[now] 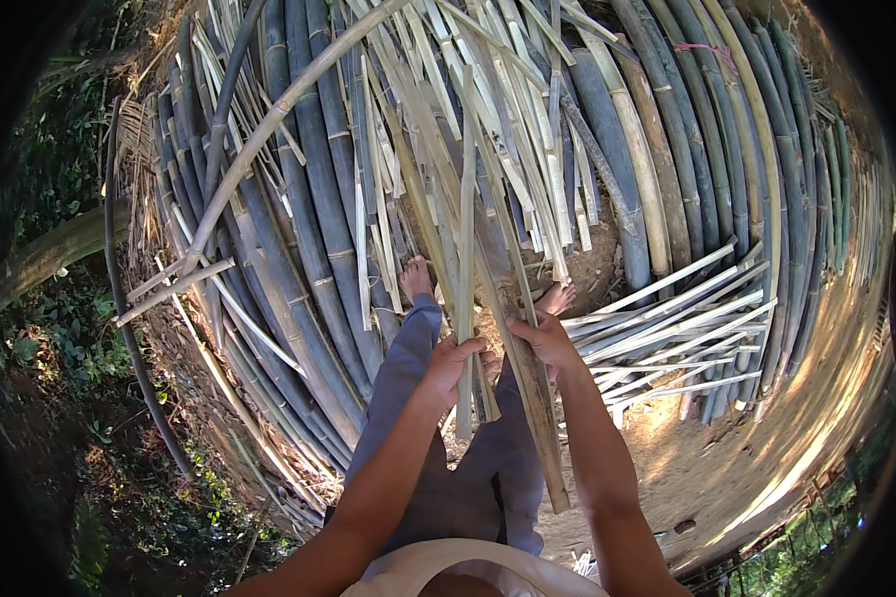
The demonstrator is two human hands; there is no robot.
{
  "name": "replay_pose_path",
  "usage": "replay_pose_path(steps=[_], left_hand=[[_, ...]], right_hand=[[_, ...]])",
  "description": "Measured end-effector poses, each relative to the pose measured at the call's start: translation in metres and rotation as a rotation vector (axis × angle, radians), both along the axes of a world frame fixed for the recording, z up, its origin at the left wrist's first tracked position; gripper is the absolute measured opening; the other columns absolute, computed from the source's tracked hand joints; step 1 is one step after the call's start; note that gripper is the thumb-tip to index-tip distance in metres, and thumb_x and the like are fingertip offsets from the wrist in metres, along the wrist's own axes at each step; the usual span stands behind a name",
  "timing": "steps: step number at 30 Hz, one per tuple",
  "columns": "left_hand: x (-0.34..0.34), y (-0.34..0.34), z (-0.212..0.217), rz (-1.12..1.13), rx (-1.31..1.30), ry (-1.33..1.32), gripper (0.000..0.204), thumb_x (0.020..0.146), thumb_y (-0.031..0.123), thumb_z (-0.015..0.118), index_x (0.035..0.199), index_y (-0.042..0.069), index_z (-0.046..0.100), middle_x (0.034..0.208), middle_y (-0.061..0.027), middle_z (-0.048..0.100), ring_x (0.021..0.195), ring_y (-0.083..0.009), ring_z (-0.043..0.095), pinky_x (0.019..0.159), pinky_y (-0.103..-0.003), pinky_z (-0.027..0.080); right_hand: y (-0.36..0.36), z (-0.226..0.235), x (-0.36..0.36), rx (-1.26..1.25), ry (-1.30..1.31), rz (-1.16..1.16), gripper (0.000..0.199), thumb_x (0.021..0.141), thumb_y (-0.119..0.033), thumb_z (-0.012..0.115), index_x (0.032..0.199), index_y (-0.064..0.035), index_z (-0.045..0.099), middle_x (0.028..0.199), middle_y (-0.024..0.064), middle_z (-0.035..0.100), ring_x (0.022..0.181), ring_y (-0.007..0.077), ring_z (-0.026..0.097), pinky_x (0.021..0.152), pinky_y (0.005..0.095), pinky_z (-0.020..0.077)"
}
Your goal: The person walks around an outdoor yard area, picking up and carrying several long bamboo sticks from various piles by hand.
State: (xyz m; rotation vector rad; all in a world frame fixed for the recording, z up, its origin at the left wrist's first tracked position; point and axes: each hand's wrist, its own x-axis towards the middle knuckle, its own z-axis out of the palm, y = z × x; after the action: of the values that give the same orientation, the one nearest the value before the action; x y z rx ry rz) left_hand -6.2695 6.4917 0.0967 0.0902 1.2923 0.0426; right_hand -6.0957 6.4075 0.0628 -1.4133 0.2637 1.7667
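My left hand (458, 366) is closed around a few split bamboo strips (465, 249), pale green and tan, whose near ends stick out below my fingers. In my right hand (545, 341) is a wider, brownish bamboo slat (540, 428). Its near end reaches down past my wrist beside my thigh, and its far part runs up between my feet into the pile. The held pieces lie side by side in front of my legs. Ahead of my hands spreads a heap of pale split bamboo strips (513, 129), loosely crossed over one another.
Whole dark bamboo poles (309, 199) lie in rows at the left, and more poles (707, 139) at the right. A stack of cut pale strips (677, 328) sits by my right foot. One long curved pole (269, 124) crosses the left rows. Green plants (100, 448) grow beyond the left edge.
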Motion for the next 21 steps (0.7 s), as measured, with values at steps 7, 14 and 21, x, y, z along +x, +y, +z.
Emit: replay_pose_path(steps=[7,14,21], left_hand=[[0.004,0.014,0.025,-0.218,0.328,0.244,0.035,0.087,0.011,0.073,0.107,0.007,0.044,0.075,-0.0037,0.056,0.054,-0.0132,0.058,0.045,-0.029,0.05],[-0.055,0.041,0.044,0.091,0.058,-0.025,0.035,0.092,0.017,0.062,0.123,0.006,0.048,0.078,-0.0007,0.052,0.05,-0.0077,0.049,0.042,-0.023,0.043],[-0.104,0.034,0.064,0.622,-0.163,-0.383,0.057,0.097,0.023,0.054,0.15,0.01,0.035,0.097,-0.0037,0.057,0.066,-0.011,0.054,0.056,-0.024,0.048]], right_hand=[[-0.024,0.02,0.008,-0.03,0.196,-0.183,0.026,0.093,-0.024,0.07,0.106,-0.0039,0.059,0.082,0.0061,0.066,0.063,0.017,0.068,0.049,0.0262,0.054],[-0.034,0.022,0.01,0.003,0.131,-0.166,0.027,0.088,-0.017,0.075,0.106,-0.0051,0.059,0.079,0.0048,0.064,0.061,0.0137,0.065,0.049,0.0232,0.0503],[-0.042,0.017,0.002,0.157,0.641,-0.517,0.04,0.096,-0.031,0.061,0.126,-0.0067,0.053,0.085,0.0017,0.056,0.066,0.0102,0.055,0.051,0.0219,0.0454]])
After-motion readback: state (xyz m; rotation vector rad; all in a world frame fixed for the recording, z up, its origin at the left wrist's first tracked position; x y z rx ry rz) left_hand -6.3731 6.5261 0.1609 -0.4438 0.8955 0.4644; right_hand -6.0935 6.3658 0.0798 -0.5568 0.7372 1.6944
